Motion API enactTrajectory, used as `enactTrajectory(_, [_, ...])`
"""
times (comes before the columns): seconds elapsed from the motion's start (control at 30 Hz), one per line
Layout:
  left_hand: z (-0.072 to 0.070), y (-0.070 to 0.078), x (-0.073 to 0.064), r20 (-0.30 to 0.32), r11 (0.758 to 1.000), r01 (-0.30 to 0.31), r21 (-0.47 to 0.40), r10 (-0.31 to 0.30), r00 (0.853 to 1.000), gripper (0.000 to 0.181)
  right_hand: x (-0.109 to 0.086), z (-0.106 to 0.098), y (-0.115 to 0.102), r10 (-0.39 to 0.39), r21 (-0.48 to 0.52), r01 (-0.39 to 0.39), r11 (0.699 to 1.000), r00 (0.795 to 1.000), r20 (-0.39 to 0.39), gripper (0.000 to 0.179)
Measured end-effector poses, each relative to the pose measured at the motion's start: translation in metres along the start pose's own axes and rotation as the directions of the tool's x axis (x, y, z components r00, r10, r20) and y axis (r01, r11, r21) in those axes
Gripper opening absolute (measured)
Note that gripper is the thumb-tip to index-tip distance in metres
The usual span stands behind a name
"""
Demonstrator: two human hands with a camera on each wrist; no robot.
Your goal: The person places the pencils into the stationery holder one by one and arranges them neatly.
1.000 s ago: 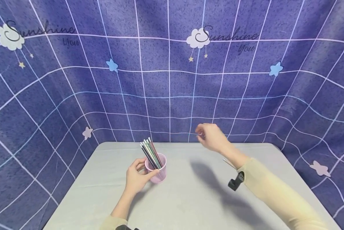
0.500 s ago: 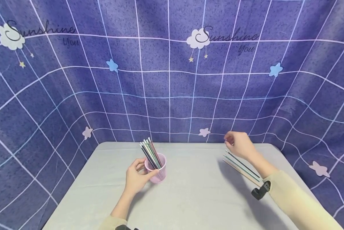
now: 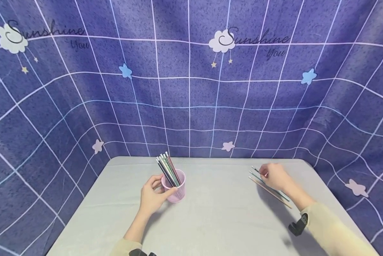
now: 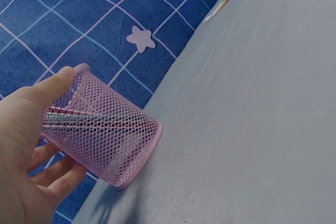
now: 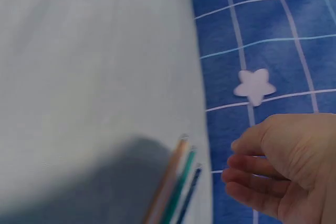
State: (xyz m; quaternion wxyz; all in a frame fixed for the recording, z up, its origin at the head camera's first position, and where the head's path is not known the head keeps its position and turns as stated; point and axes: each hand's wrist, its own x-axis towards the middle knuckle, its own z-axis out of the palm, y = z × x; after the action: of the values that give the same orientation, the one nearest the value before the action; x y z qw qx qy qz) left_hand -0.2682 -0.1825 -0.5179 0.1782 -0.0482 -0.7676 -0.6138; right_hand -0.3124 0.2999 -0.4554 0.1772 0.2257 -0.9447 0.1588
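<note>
In the head view my left hand (image 3: 153, 197) grips a pink mesh pencil cup (image 3: 179, 195), thumb at the rim and fingers around the far side. Several pencils (image 3: 168, 171) lean to the left inside it. The left wrist view shows the cup's mesh wall (image 4: 105, 129) with pencils behind it. At the table's right side, my right hand (image 3: 274, 177) is over three pencils lying side by side: tan (image 5: 165, 182), teal (image 5: 179, 187) and dark (image 5: 189, 193). Its fingers are loosely bent near the dark one, and it overlaps part of the pencils in the head view.
A pale cloth covers the table (image 3: 210, 213). Behind and at both sides hangs a blue-purple grid curtain (image 3: 191, 89) with stars and clouds. A black strap device (image 3: 298, 224) sits on my right wrist.
My right hand has moved right and down, from above the table's middle to the loose pencils, which now show more. The left hand and cup stay in place.
</note>
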Motion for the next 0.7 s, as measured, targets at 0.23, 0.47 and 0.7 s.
enactTrajectory(0.23, [-0.001, 0.002, 0.000, 0.005, 1.000, -0.007, 0.018, 0.007, 1.000, 0.062, -0.014, 0.022, 0.007, 0.035, -0.027, -0.033, 0.999, 0.997, 0.072, 0.008])
enactTrajectory(0.47, [0.000, 0.004, 0.001, 0.005, 1.000, -0.004, 0.016, 0.004, 1.000, 0.062, -0.023, 0.034, 0.012, 0.079, -0.052, -0.074, 0.996, 0.992, 0.095, 0.008])
enactTrajectory(0.7, [0.000, 0.000, 0.001, -0.001, 1.000, -0.007, 0.018, 0.007, 1.000, 0.062, -0.026, 0.041, 0.012, 0.069, -0.070, -0.062, 0.996, 0.992, 0.109, 0.011])
